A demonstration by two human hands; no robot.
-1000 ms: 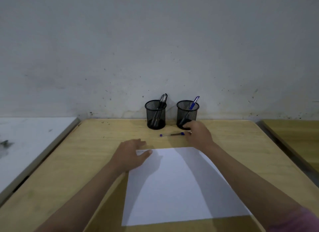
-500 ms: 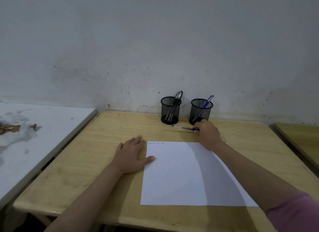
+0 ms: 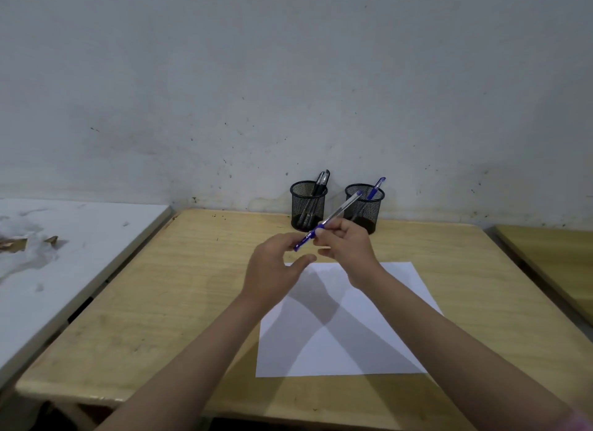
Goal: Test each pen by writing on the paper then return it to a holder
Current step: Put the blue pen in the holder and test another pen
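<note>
My right hand (image 3: 345, 246) holds a blue-capped clear pen (image 3: 324, 223) in the air above the far edge of the white paper (image 3: 362, 328). The pen slants up to the right, its blue cap end pointing at my left hand (image 3: 272, 267). My left hand is raised beside the cap with fingers curled and apart; whether they touch the cap is unclear. Two black mesh holders stand by the wall: the left holder (image 3: 308, 206) has black pens, the right holder (image 3: 365, 206) has one blue pen (image 3: 375, 186).
The paper lies on a wooden desk (image 3: 179, 302). A white table (image 3: 64, 247) with scraps stands to the left, another wooden desk (image 3: 552, 257) to the right. The grey wall rises right behind the holders.
My right hand picked the pen up off the desk and lifted it. My left hand left the paper's edge and rose towards the pen's cap.
</note>
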